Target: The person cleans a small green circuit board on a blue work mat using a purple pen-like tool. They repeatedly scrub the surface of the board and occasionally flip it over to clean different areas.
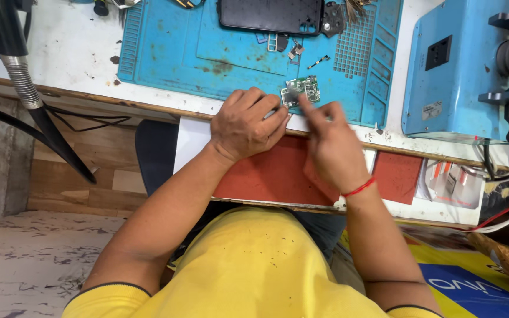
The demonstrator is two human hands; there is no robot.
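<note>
At the far left, a black tool handle with a ribbed metal collar [16, 70] slants down over the edge of the white worktop [60, 53], with dark cables trailing below it. Further right, a blue work mat [166, 53] lies on the worktop, stained brown in patches. Along the top edge of the mat lies a dark phone [271, 15], screen side not readable, with small loose metal parts [296, 50] scattered just below it.

Near the front edge of the mat sits a small green circuit board [301, 90]. The left hand [245, 123] rests at the worktop edge with its fingers curled closed, the fingertips touching the board's left side; whether it pinches the board or only steadies it cannot be told. The right hand [331, 144], blurred, has its forefinger stretched onto the board from the right, the other fingers loosely bent; it holds nothing that can be made out. A red thread band [359, 187] circles its wrist.

Beneath both hands lies a red pad [266, 176]. To the right stands a light blue machine [460, 70] with black fittings.
</note>
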